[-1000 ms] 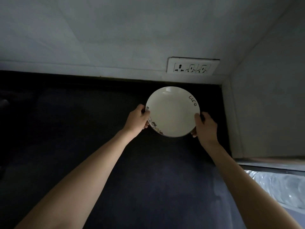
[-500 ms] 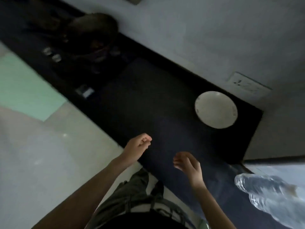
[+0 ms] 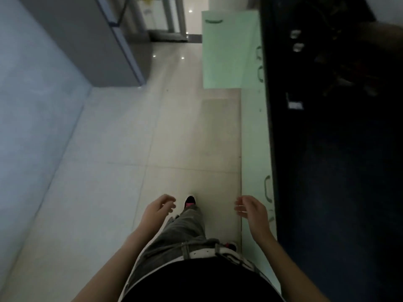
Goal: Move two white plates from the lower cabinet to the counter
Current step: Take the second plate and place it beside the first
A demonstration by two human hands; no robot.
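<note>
My left hand hangs in front of my waist over the tiled floor, fingers loosely curled and apart, holding nothing. My right hand is level with it, close to the green lower cabinet fronts, also open with nothing in it. The dark counter runs along the right side of the view. An open green cabinet door sticks out into the aisle further ahead. No white plate is in view.
Pale floor tiles stretch ahead between the cabinets and a grey wall on the left. A grey appliance stands at the far left. Small dim items lie on the counter's far end.
Both hands let go of the white plate on the counter and drew back to my waist. My view turned left along the aisle, and the plate left the frame.
</note>
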